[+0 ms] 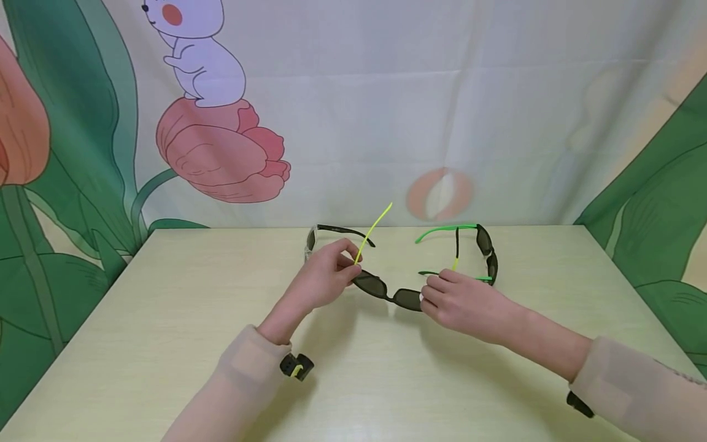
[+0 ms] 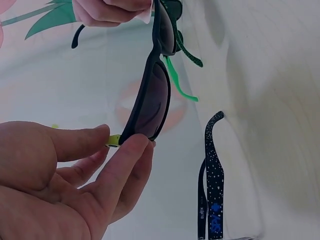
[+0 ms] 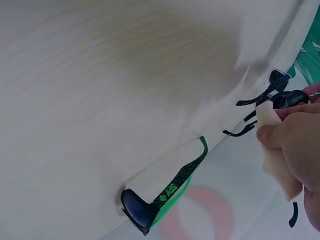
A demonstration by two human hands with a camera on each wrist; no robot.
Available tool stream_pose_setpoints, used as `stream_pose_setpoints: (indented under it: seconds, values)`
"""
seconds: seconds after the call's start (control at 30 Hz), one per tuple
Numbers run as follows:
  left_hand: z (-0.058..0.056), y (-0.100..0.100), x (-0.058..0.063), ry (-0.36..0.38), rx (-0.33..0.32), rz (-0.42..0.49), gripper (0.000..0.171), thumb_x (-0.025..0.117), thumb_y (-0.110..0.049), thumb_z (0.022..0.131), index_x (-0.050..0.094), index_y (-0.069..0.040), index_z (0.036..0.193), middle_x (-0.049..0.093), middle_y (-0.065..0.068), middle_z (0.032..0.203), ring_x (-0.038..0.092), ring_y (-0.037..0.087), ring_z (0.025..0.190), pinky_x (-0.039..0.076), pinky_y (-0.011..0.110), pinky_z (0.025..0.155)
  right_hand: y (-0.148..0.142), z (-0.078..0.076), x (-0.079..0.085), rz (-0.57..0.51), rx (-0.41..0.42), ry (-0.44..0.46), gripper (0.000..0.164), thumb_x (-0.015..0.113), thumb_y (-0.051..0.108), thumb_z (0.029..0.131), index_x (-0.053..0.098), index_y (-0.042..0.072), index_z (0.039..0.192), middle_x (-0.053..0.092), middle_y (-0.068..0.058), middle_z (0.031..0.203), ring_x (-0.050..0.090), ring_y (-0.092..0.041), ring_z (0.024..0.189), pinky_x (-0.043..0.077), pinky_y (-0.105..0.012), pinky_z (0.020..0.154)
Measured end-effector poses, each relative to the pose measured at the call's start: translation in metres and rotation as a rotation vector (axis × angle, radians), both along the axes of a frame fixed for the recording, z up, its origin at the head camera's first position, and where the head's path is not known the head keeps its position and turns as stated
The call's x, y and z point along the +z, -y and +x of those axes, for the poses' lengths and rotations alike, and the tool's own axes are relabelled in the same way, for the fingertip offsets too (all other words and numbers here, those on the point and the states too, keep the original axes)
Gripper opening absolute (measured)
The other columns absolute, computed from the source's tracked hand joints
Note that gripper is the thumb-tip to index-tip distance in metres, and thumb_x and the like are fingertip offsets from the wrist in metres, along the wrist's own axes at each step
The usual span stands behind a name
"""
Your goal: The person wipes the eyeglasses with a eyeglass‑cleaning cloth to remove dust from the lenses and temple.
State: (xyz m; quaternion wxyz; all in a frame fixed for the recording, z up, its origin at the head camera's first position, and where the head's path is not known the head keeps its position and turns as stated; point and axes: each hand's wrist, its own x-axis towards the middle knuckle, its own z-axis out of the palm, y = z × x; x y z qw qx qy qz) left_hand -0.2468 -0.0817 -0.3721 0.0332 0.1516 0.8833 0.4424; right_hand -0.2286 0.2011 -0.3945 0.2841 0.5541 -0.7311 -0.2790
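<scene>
Both hands hold a pair of black sunglasses [image 1: 371, 285] with yellow on its temples, raised over the table. My left hand [image 1: 326, 276] pinches one end of the frame by the yellow hinge, thumb and fingers on either side in the left wrist view. At the other end, my right hand [image 1: 464, 304] grips a white cloth [image 3: 277, 165] against the sunglasses, hiding that corner. The dark tip of a temple [image 3: 293, 215] pokes out below the cloth in the right wrist view.
Behind the right hand lie sunglasses with green temples [image 1: 484, 240], temples spread. Behind the left hand sits another pair with speckled black temples [image 2: 214, 185], partly hidden. A printed curtain [image 1: 359, 135] hangs along the back edge of the pale wooden table [image 1: 166, 319].
</scene>
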Motion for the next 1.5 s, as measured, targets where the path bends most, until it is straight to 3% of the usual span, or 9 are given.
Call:
stream_pose_setpoints:
  seconds: [0.3, 0.4, 0.5, 0.57, 0.73, 0.87, 1.03, 1.2, 1.5]
  values:
    - [-0.006, 0.007, -0.004, 0.038, 0.035, 0.101, 0.02, 0.065, -0.014, 0.102, 0.064, -0.008, 0.121, 0.073, 0.014, 0.108, 0.071, 0.025, 0.093, 0.059, 0.038, 0.08, 0.0, 0.001, -0.004, -0.068, 0.082, 0.044, 0.028, 0.077, -0.005, 0.08, 0.062, 0.002, 0.103, 0.058, -0.005, 0.091, 0.05, -0.022, 0.084, 0.045, -0.03, 0.077]
    - [-0.008, 0.008, -0.005, 0.029, 0.037, 0.114, 0.026, 0.067, -0.018, 0.101, 0.065, -0.01, 0.126, 0.072, 0.012, 0.113, 0.068, 0.026, 0.1, 0.057, 0.041, 0.083, 0.002, 0.002, -0.006, -0.112, 0.11, 0.077, 0.017, 0.054, -0.01, 0.093, 0.061, 0.0, 0.104, 0.058, -0.006, 0.092, 0.05, -0.023, 0.084, 0.047, -0.03, 0.077]
    - [-0.008, 0.008, -0.007, 0.035, 0.03, 0.149, 0.032, 0.067, -0.018, 0.101, 0.064, -0.01, 0.132, 0.069, 0.014, 0.12, 0.066, 0.029, 0.108, 0.057, 0.043, 0.087, 0.004, 0.004, -0.008, -0.158, 0.127, 0.1, 0.039, 0.024, -0.01, 0.102, 0.061, 0.0, 0.105, 0.059, -0.006, 0.094, 0.051, -0.023, 0.086, 0.048, -0.031, 0.078]
    - [-0.008, 0.007, -0.007, 0.051, 0.033, 0.174, 0.037, 0.068, -0.018, 0.101, 0.062, -0.009, 0.136, 0.066, 0.016, 0.124, 0.065, 0.032, 0.111, 0.057, 0.043, 0.089, 0.005, 0.004, -0.009, -0.188, 0.126, 0.126, 0.045, 0.018, -0.01, 0.103, 0.062, 0.0, 0.106, 0.06, -0.007, 0.096, 0.052, -0.023, 0.087, 0.049, -0.032, 0.078]
    - [-0.006, 0.004, -0.011, 0.086, 0.059, 0.222, 0.048, 0.066, -0.018, 0.102, 0.052, 0.0, 0.144, 0.062, 0.019, 0.129, 0.062, 0.035, 0.116, 0.057, 0.042, 0.092, 0.006, 0.006, -0.012, -0.269, 0.089, 0.244, 0.026, 0.048, -0.012, 0.09, 0.062, 0.001, 0.108, 0.06, -0.007, 0.099, 0.053, -0.024, 0.089, 0.049, -0.033, 0.078]
    - [-0.007, 0.001, -0.016, 0.14, 0.07, 0.266, 0.052, 0.066, -0.021, 0.103, 0.049, 0.005, 0.145, 0.059, 0.02, 0.13, 0.062, 0.033, 0.118, 0.058, 0.038, 0.092, 0.008, 0.008, -0.014, -0.369, 0.077, 0.342, 0.032, 0.065, -0.013, 0.082, 0.062, 0.001, 0.11, 0.061, -0.006, 0.101, 0.055, -0.025, 0.09, 0.049, -0.033, 0.076]
    - [-0.006, -0.004, -0.022, 0.251, 0.044, 0.374, 0.059, 0.066, -0.024, 0.103, 0.044, 0.008, 0.147, 0.052, 0.022, 0.134, 0.057, 0.035, 0.125, 0.058, 0.036, 0.094, 0.013, 0.009, -0.015, -0.469, 0.08, 0.408, 0.031, 0.07, -0.011, 0.082, 0.064, 0.001, 0.109, 0.063, -0.006, 0.102, 0.058, -0.025, 0.095, 0.053, -0.035, 0.08]
    - [-0.003, -0.011, -0.024, 0.335, 0.018, 0.505, 0.066, 0.067, -0.023, 0.103, 0.035, 0.011, 0.149, 0.045, 0.026, 0.136, 0.055, 0.043, 0.127, 0.058, 0.039, 0.094, 0.019, 0.009, -0.016, -0.532, 0.11, 0.409, 0.022, 0.071, -0.004, 0.087, 0.066, 0.0, 0.108, 0.064, -0.006, 0.101, 0.06, -0.025, 0.093, 0.054, -0.035, 0.086]
    - [0.0, -0.02, -0.024, 0.391, 0.004, 0.603, 0.065, 0.067, -0.018, 0.102, 0.034, 0.012, 0.15, 0.049, 0.025, 0.136, 0.059, 0.034, 0.117, 0.06, 0.041, 0.09, 0.026, 0.011, -0.017, -0.589, 0.107, 0.463, 0.03, 0.078, -0.004, 0.081, 0.066, 0.002, 0.107, 0.064, -0.004, 0.101, 0.059, -0.023, 0.093, 0.054, -0.034, 0.089]
